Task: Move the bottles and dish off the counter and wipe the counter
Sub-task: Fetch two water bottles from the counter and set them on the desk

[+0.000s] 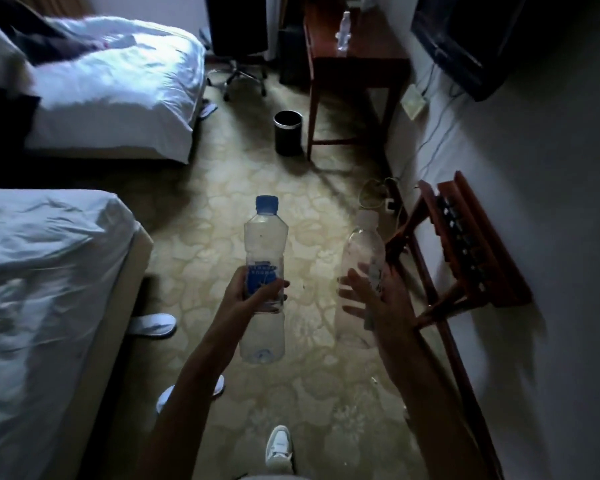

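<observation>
I am standing in the aisle between the beds (49, 271) and the wall, carrying bottles away, so I judge this to be the clearing step, with the wiping not yet begun. My left hand (257, 292) is wrapped round the blue-capped bottle (265, 271) at its label, thumb across the front, holding it upright over the patterned carpet. My right hand (378, 296) is at the clear bottle (364, 265), but that side is blurred: the fingers look spread and fairly straight against the bottle, and I cannot tell whether they truly grip it or only steady it. Both bottles look empty or nearly so, and should weigh little. Ahead on the floor stands a small black bin (287, 131), just beside the near left leg of the wooden desk (357, 64); a third bottle (343, 31) stands on the desk top, towards its middle. The counter and the dish are nowhere in this view. Next, I think, I need somewhere to leave these two, and the bin seems the likely place for empties; that means walking forward and making sure of the right-hand bottle first, since a loose hold could let it drop. A folding luggage rack (465, 244) stands against the wall on my right, close to that elbow.
</observation>
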